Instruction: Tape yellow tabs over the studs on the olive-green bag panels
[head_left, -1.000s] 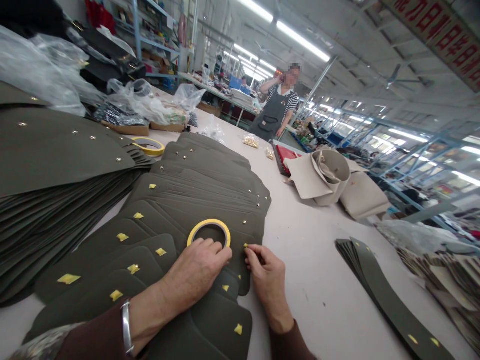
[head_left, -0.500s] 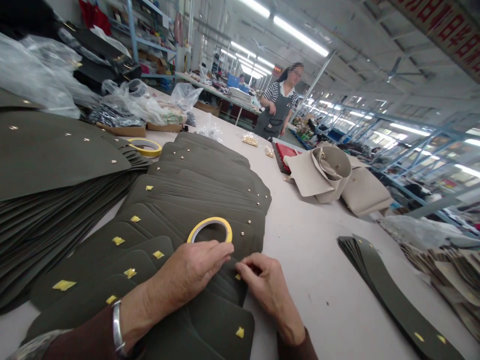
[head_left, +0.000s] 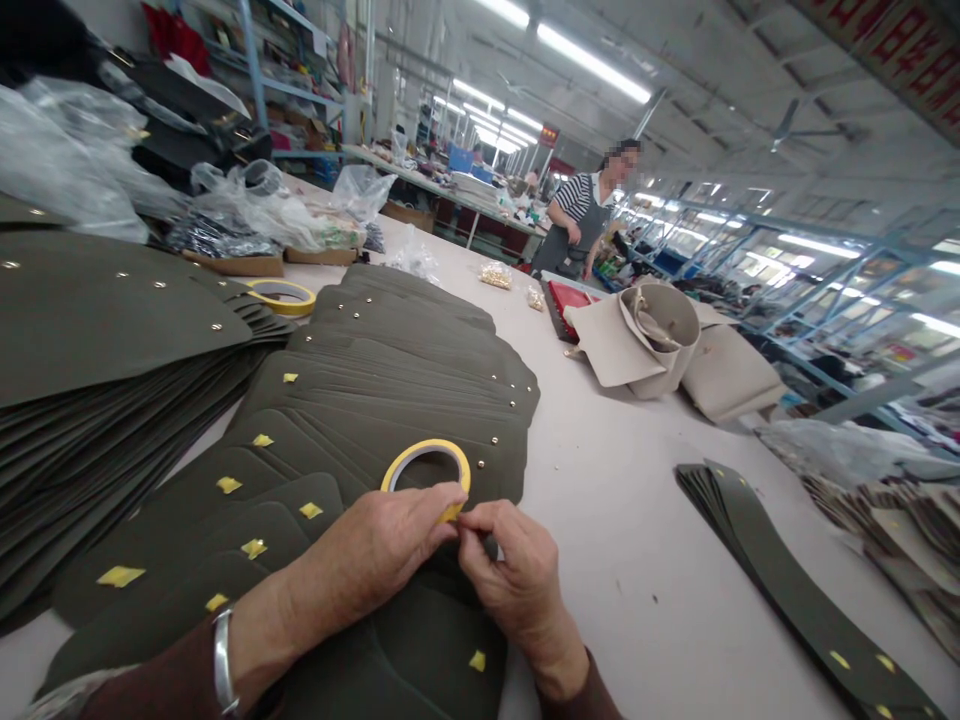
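My left hand (head_left: 401,535) is closed on a roll of yellow tape (head_left: 391,474), which stands tilted above the dark green panels (head_left: 390,385). Thumb and forefinger of my right hand (head_left: 514,565) pinch together at the roll's near right edge, touching my left fingertips. They appear to be on the tape's end, though the fingers mostly hide it. The panels lie overlapped in a fanned row with gold studs along their far part. Small yellow tape pieces (head_left: 255,548) are stuck on several nearer panels, one of them (head_left: 478,660) just below my right hand.
A thick stack of green panels (head_left: 112,330) fills the left, with another tape roll (head_left: 281,297) behind. Beige bag parts (head_left: 652,340) and a red tray (head_left: 571,300) sit back right. Green strips (head_left: 795,590) lie right. A person (head_left: 581,215) stands beyond the table.
My right hand has moved up and left from the panel to the tape roll, meeting my left fingers. The person in the background has shifted right and leans more.
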